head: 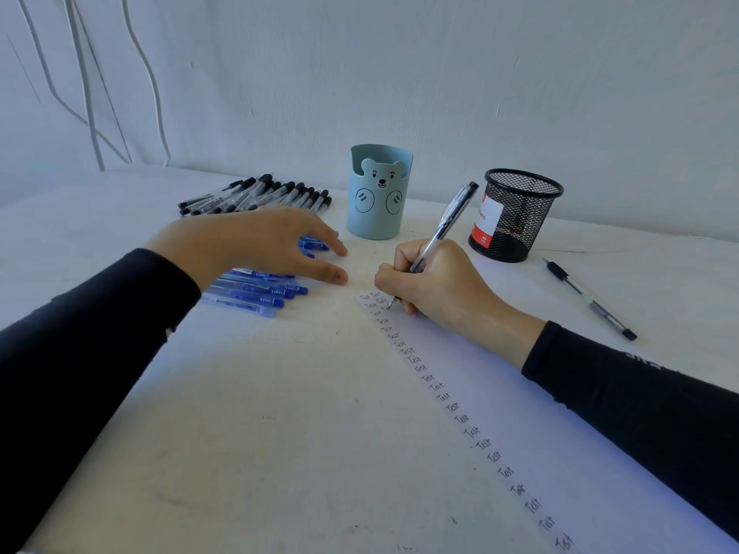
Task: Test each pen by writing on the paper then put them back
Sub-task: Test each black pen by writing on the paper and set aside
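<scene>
Your right hand [436, 281] grips a black pen [448, 221], its tip on the paper [540, 425] beside the "Test" column. Your left hand [256, 241] is spread, fingers straight, over the blue pens [256, 291] at 10 o'clock. Bear cup [378, 193] at 12, mesh holder [518, 215] at 1, loose pen [592, 301] at 2.

Desk/study spot, home or office unclear: white table [260, 413] against plain wall [440, 74] w/ cables [86, 94], bear pen cup [376, 201], mesh holder [520, 217], black pens [260, 195], blue pens [256, 291], handwritten paper [500, 393].
</scene>
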The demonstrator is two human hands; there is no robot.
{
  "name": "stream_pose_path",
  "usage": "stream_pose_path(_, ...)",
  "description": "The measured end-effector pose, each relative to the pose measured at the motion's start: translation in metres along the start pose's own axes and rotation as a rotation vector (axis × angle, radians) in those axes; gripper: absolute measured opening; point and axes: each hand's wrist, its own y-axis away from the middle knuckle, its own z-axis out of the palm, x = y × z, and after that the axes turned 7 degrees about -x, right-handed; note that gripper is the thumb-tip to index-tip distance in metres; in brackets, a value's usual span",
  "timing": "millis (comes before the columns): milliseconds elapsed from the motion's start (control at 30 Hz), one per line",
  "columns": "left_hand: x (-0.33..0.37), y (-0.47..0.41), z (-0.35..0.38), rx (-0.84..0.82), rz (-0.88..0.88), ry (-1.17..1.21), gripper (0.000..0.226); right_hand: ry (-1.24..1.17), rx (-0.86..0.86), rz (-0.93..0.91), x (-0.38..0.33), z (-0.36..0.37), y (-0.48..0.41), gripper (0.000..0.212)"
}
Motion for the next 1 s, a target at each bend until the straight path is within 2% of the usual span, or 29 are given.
stream_pose_path(933,0.0028,0.0023,0.0,-0.007,0.006,0.015,0.068,-0.033,0.064,-0.043,0.006,-0.0014,-0.0031,0.038)
stream_pose_path(1000,0.0034,0.0024,-0.0001,-0.009,0.006,0.011,0.068,-0.057,0.081,-0.055,0.0052,-0.0048,-0.0038,0.043)
